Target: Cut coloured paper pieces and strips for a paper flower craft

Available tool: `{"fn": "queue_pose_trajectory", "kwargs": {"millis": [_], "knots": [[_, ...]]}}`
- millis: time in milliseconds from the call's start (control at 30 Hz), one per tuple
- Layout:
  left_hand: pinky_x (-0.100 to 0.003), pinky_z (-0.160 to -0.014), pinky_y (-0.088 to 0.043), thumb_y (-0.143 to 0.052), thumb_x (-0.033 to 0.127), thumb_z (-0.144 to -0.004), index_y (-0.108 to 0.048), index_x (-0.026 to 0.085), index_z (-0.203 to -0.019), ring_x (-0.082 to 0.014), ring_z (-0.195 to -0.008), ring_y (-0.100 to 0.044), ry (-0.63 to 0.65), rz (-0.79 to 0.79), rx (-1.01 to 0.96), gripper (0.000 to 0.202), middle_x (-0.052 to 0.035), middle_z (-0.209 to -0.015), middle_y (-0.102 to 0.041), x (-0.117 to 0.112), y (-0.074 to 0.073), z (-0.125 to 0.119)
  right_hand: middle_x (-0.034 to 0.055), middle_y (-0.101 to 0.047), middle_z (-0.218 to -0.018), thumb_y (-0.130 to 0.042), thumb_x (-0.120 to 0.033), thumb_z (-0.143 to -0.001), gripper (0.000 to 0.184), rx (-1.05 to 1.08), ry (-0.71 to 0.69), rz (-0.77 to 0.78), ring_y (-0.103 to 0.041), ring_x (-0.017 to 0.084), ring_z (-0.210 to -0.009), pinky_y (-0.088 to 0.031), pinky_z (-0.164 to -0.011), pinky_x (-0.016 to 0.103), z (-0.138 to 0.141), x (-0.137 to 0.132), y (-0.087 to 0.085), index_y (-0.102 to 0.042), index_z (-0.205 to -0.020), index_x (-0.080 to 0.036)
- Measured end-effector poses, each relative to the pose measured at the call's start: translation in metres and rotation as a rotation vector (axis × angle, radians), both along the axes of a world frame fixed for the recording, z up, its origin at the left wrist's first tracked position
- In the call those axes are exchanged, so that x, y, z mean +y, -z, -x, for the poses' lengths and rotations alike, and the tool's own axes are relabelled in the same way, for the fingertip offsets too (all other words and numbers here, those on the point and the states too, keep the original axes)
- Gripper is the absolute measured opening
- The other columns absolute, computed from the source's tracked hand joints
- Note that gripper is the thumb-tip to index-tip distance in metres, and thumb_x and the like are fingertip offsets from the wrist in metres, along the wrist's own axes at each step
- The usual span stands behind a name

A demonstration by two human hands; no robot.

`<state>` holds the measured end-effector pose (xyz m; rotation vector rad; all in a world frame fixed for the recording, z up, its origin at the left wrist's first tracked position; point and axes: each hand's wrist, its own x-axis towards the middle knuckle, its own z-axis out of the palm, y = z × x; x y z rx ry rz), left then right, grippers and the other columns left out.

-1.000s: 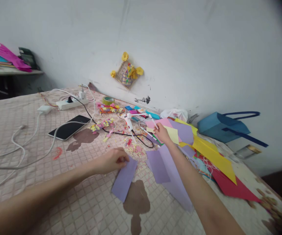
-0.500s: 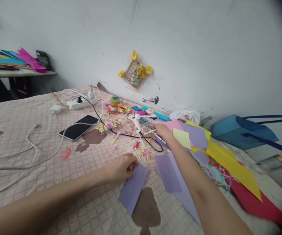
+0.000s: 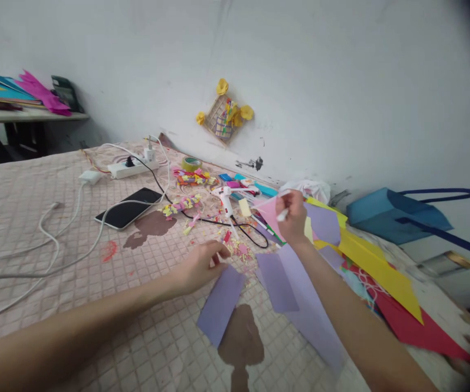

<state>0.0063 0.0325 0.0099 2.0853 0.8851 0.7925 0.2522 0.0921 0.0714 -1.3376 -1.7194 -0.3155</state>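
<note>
A slim white stick (image 3: 282,215) (perhaps a rolled paper strip; the view is poor) sits gripped in the closed right hand (image 3: 294,218), its long axis slanting, tip pointing down-left across a pink paper sheet (image 3: 269,209). The left hand (image 3: 197,267) pinches a small white scrap (image 3: 220,258) above a lavender paper strip (image 3: 220,305). Farther off stands a white hot glue gun (image 3: 224,198).

We note the right hand (image 3: 294,218) pinching a white stick (image 3: 282,215) against pink paper (image 3: 268,210); the left hand (image 3: 196,268) curls just above a flat lilac paper strip (image 3: 220,306).
</note>
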Motion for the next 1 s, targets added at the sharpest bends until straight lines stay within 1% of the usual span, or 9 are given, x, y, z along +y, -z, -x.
{"fn": "queue_pose_trajectory", "kwargs": {"millis": [67,133,200,300,367,533,733,867,1000], "knots": [[-0.023,-0.061,-0.045,-0.051,0.024,-0.079,-0.056,0.016,-0.094,-0.0106,-0.07,-0.055,-0.083,-0.016,-0.104,0.018,-0.0054,-0.096,-0.059,0.001,-0.004,-0.001,-0.0037,-0.046,-0.062,-0.043,-0.032,-0.086,0.01,0.359,-0.197,0.035,-0.045,0.011,-0.052,-0.035,-0.049,0.022,0.016,-0.031,-0.003,-0.043,-0.089,-0.022],[-0.023,-0.061,-0.045,-0.051,0.031,-0.082,-0.055,0.016,-0.098,-0.01,-0.069,-0.055,-0.132,0.005,-0.195,0.023,-0.0056,-0.1,-0.059,0.0,-0.009,-0.002,-0.008,-0.035,-0.053,-0.045,-0.033,-0.085,0.011,0.653,-0.388,0.235,-0.031,0.007,-0.04,-0.025,-0.04,0.019,0.033,-0.058,-0.002,-0.041,-0.081,-0.023],[-0.021,-0.056,-0.043,-0.047,0.037,-0.084,-0.054,0.016,-0.102,-0.0087,-0.064,-0.053,-0.066,0.116,-0.259,0.029,-0.0057,-0.098,-0.06,-0.002,-0.013,-0.004,-0.008,-0.038,-0.055,-0.049,-0.031,-0.084,0.014,0.829,-0.485,0.442,-0.029,0.005,-0.04,-0.021,-0.038,0.018,0.049,-0.078,0.005,-0.041,-0.077,-0.022],[-0.019,-0.046,-0.035,-0.043,0.043,-0.085,-0.057,0.013,-0.095,-0.0055,-0.05,-0.045,0.178,0.382,-0.271,0.034,-0.0032,-0.079,-0.06,-0.006,-0.017,-0.006,-0.0085,-0.04,-0.053,-0.05,-0.03,-0.083,0.016,0.994,-0.536,0.615,-0.026,0.003,-0.037,-0.02,-0.037,0.017,0.064,-0.09,0.02,-0.041,-0.074,-0.02],[-0.018,-0.043,-0.029,-0.051,0.043,-0.08,-0.058,0.012,-0.085,-0.004,-0.046,-0.038,0.267,0.528,-0.258,0.032,0.0005,-0.066,-0.056,-0.008,-0.016,-0.007,-0.009,-0.04,-0.052,-0.051,-0.03,-0.082,0.018,1.063,-0.547,0.67,-0.025,0.003,-0.036,-0.019,-0.036,0.017,0.068,-0.09,0.031,-0.041,-0.072,-0.02],[-0.017,-0.041,-0.026,-0.063,0.037,-0.072,-0.056,0.012,-0.079,-0.0032,-0.045,-0.036,0.2,0.696,-0.277,0.027,0.0016,-0.063,-0.054,-0.002,-0.009,-0.006,-0.0087,-0.041,-0.053,-0.053,-0.036,-0.081,0.02,1.12,-0.573,0.794,-0.022,0.003,-0.036,-0.017,-0.036,0.017,0.069,-0.089,0.042,-0.044,-0.076,-0.02],[-0.018,-0.043,-0.028,-0.059,0.035,-0.075,-0.055,0.013,-0.077,-0.0036,-0.046,-0.038,0.17,0.669,-0.332,0.023,-0.0008,-0.07,-0.059,0.004,-0.007,-0.003,-0.0086,-0.035,-0.055,-0.048,-0.052,-0.081,0.033,1.161,-0.626,0.932,-0.023,0.003,-0.039,-0.019,-0.039,0.018,0.064,-0.1,0.042,-0.049,-0.087,-0.02],[-0.018,-0.042,-0.028,-0.056,0.038,-0.076,-0.055,0.013,-0.075,-0.0043,-0.044,-0.036,0.147,0.605,-0.242,0.025,0.0014,-0.061,-0.055,0.009,-0.006,-0.001,-0.0085,-0.033,-0.055,-0.039,-0.058,-0.083,0.04,1.206,-0.674,1.047,-0.021,0.003,-0.038,-0.017,-0.039,0.017,0.057,-0.109,0.045,-0.048,-0.089,-0.02],[-0.02,-0.045,-0.031,-0.053,0.038,-0.077,-0.056,0.014,-0.077,-0.0076,-0.048,-0.043,0.059,0.33,-0.004,0.024,-0.0008,-0.062,-0.057,0.018,-0.001,0.007,-0.0089,-0.032,-0.054,-0.032,-0.062,-0.083,0.045,1.261,-0.791,1.198,-0.016,0.003,-0.036,-0.014,-0.036,0.017,0.053,-0.119,0.046,-0.048,-0.091,-0.021]]}}
